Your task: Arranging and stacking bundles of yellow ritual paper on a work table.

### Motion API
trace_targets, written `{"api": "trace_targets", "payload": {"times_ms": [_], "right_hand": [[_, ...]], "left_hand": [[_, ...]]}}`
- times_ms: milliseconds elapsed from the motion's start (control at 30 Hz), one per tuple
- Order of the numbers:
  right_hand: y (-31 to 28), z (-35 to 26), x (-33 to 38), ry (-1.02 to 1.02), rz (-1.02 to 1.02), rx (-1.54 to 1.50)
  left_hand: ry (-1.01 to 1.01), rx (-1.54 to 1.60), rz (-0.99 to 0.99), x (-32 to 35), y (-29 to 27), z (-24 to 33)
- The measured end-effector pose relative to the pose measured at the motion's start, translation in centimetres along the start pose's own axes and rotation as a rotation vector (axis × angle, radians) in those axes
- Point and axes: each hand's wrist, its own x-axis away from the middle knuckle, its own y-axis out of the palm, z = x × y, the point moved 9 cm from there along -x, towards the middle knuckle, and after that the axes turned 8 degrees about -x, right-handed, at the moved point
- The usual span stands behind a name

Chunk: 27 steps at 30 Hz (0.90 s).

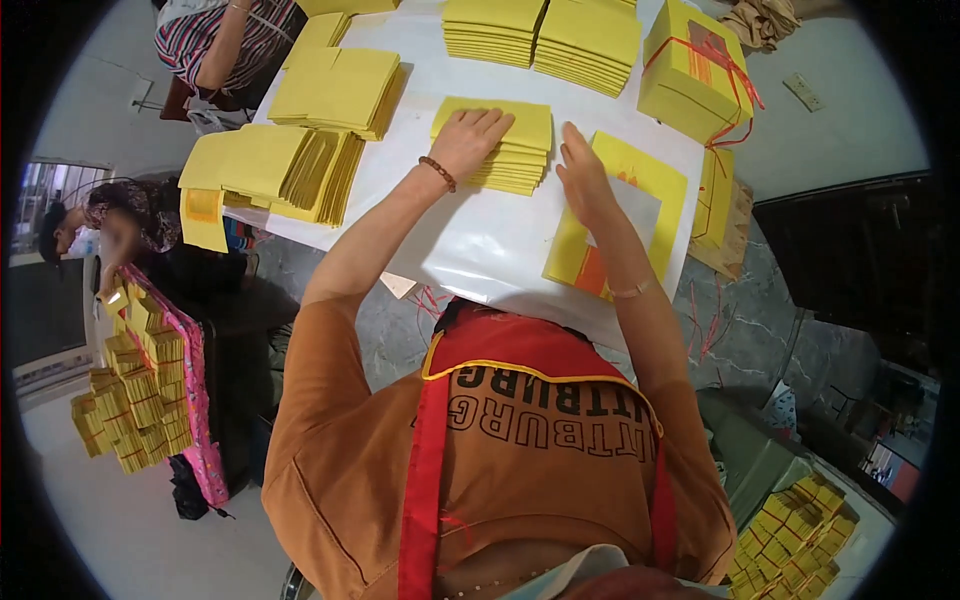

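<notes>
A small stack of yellow folded paper lies on the white-covered table in front of me, its layers fanned toward my side. My left hand rests on top of it, palm down with the fingers stretched out flat. Just right of the stack, my right hand is held edge-on, fingers extended and nothing in them. Beneath my right wrist lies a flat yellow sheet with orange print and a pale rectangle on it. My right forearm hides part of this sheet.
More yellow stacks line the table's left side, with others at the back. At back right stands a yellow bundle tied with red string. To the left, a person bends near piled yellow bundles; another person's arm shows at upper left.
</notes>
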Motion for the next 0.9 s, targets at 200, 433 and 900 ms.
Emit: {"api": "trace_targets", "payload": {"times_ms": [200,433,900], "right_hand": [[-1.0,5.8,-5.5,0.148,0.185,0.084],[-0.2,6.8,-3.9,0.218,0.237,0.139],[-3.1,8.7,-4.4,0.329,0.333,0.119]], "left_hand": [[0.096,0.160,-0.152,1.8,3.5,-0.5],[-1.196,1.125,-0.286,10.7,11.7,-9.2],[-1.151,1.871,-0.394,7.5,10.0,-6.3]]}}
